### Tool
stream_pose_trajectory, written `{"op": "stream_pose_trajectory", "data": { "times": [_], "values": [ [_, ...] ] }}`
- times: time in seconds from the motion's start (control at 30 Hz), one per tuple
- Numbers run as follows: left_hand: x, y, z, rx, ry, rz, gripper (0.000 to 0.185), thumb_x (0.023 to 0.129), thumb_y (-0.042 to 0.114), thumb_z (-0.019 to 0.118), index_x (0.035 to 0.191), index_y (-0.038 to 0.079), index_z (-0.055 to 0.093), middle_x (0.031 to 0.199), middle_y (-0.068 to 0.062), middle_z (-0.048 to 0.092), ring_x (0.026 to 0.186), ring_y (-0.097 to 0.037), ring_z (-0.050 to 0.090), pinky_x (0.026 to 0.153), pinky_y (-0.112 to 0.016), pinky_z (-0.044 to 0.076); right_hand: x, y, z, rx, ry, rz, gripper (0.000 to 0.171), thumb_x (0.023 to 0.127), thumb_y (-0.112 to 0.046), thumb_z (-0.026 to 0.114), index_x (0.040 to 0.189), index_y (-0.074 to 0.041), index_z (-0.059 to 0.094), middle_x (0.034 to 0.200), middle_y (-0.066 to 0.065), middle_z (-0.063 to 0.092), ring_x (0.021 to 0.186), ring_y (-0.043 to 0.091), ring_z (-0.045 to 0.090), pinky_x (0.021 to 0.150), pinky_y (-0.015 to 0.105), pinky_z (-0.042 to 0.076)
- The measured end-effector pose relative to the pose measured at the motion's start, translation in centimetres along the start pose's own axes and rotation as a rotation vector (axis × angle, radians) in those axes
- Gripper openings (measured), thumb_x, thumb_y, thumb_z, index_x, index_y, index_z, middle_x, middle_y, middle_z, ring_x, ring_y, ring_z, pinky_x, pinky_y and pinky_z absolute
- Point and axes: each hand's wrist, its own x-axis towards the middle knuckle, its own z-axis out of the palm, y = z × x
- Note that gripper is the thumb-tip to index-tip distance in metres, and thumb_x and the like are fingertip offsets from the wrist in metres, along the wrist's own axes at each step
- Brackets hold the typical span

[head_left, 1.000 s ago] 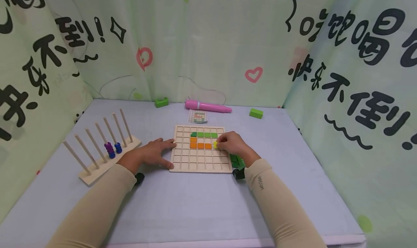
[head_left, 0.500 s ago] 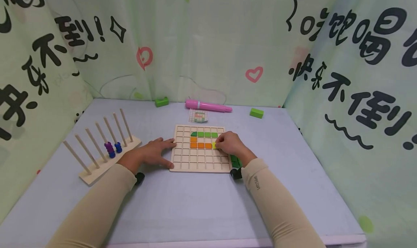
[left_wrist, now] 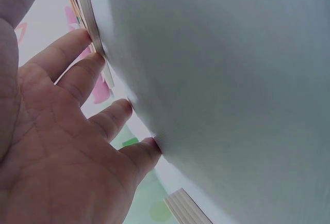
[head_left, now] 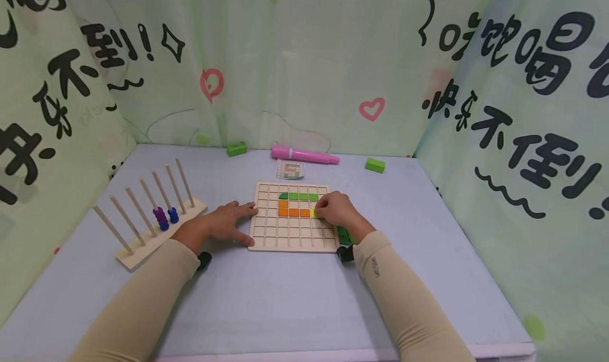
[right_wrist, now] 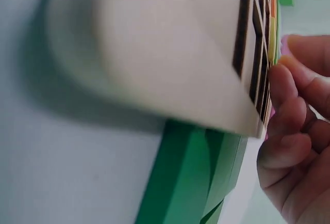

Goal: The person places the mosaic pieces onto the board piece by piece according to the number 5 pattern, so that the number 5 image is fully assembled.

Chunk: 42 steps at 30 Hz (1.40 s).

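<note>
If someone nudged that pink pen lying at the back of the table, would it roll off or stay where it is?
The pink pen looks round and lies flat on its side, so a sideways nudge would probably set it rolling. It seems stiff plastic, likely light for its length. The curtain hangs just behind it, so a roll backwards would probably stop there; towards the wooden grid board it has open table.

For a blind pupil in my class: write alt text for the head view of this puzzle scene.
A right hand pinches a yellow tile onto a wooden grid board beside orange tiles, under a green row. The left hand lies flat at the board's left edge; a peg rack stands further left.
</note>
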Motion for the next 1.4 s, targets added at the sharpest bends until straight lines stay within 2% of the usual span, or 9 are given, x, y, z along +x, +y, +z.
{"op": "stream_pose_trajectory", "data": {
  "times": [0.3, 0.5, 0.73, 1.1, 1.4],
  "values": [
    [-0.1, 0.1, -0.1, -0.002, 0.003, 0.0, 0.099, 0.081, 0.053, 0.086, 0.162, 0.025, 0.038, 0.174, -0.002, 0.021, 0.159, -0.047, 0.012, 0.121, -0.072, 0.021, -1.2, 1.2, -0.9, 0.112, -0.005, -0.002, 0.023, 0.101, -0.025, 0.066, 0.117, -0.01, 0.074, 0.115, 0.007, 0.071, 0.103, 0.025, 0.06, 0.09, 0.038, 0.054],
    [-0.1, 0.2, -0.1, -0.009, -0.001, 0.004, 0.099, 0.081, 0.052, 0.086, 0.162, 0.024, 0.038, 0.174, -0.003, 0.021, 0.159, -0.047, 0.011, 0.121, -0.073, 0.02, -1.6, 2.4, -1.5, 0.107, 0.01, 0.01, 0.024, 0.102, -0.022, 0.065, 0.12, -0.01, 0.074, 0.12, 0.009, 0.07, 0.107, 0.026, 0.059, 0.095, 0.04, 0.053],
    [-0.2, 0.2, -0.1, -0.012, -0.002, 0.011, 0.099, 0.08, 0.052, 0.086, 0.162, 0.023, 0.039, 0.174, -0.002, 0.022, 0.159, -0.046, 0.011, 0.121, -0.072, 0.02, -2.7, 4.0, -2.0, 0.117, 0.006, 0.077, 0.026, 0.101, -0.022, 0.066, 0.123, -0.009, 0.073, 0.122, 0.011, 0.068, 0.106, 0.026, 0.057, 0.088, 0.038, 0.051],
    [-0.4, 0.3, -0.3, -0.007, -0.004, 0.004, 0.099, 0.081, 0.052, 0.086, 0.163, 0.023, 0.037, 0.174, -0.004, 0.021, 0.159, -0.047, 0.012, 0.121, -0.071, 0.021, -3.7, 5.1, -2.3, 0.045, -0.037, 0.059, 0.032, 0.097, -0.018, 0.07, 0.128, -0.009, 0.073, 0.128, 0.012, 0.069, 0.105, 0.025, 0.059, 0.09, 0.04, 0.052],
    [-0.4, 0.3, -0.3, -0.02, -0.004, 0.022, 0.098, 0.081, 0.051, 0.086, 0.162, 0.022, 0.039, 0.174, -0.004, 0.022, 0.158, -0.047, 0.013, 0.121, -0.071, 0.022, -3.5, 4.8, -2.1, -0.072, -0.035, 0.05, 0.03, 0.096, -0.014, 0.069, 0.124, -0.006, 0.074, 0.122, 0.012, 0.072, 0.104, 0.024, 0.06, 0.096, 0.042, 0.052]
  ]
}}
